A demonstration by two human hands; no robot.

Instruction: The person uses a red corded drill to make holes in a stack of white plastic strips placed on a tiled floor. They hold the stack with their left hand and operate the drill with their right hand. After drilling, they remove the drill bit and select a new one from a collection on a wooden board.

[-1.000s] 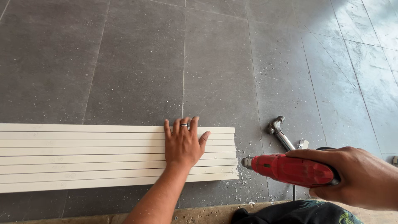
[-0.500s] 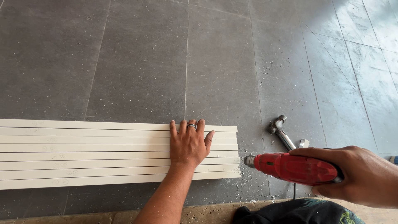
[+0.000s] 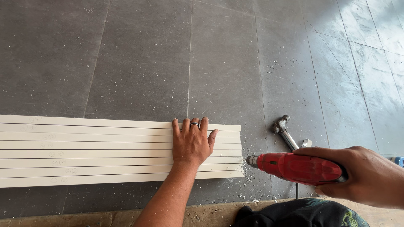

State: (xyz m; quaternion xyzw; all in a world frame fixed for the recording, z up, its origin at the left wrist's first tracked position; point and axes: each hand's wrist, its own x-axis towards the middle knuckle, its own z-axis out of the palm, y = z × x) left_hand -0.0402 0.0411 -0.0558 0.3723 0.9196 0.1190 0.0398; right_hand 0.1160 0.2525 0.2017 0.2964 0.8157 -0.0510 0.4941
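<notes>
A dark grey tiled floor (image 3: 139, 59) is seen from above, dusted with pale debris at the right. Across its lower left, a row of long cream-white slats (image 3: 84, 151) is laid side by side, running in from the left edge and ending in a flush line near the middle of the view. The left hand (image 3: 192, 143) is pressed flat on the slats near that end, palm down, fingers straight and close together, grasping nothing; a dark ring is worn on one finger. Just beyond the slat ends, a red power drill (image 3: 299, 168) is held level in the right hand (image 3: 362, 176), which is wrapped firmly around its rear body. The drill's metal nose is pointed left at the slat ends and sits just beside one of the lower slats; actual contact cannot be made out. A hammer (image 3: 284, 131) is lying on the floor behind the drill, metal head away from the viewer. A dark garment (image 3: 303, 214) is visible at the bottom edge.
</notes>
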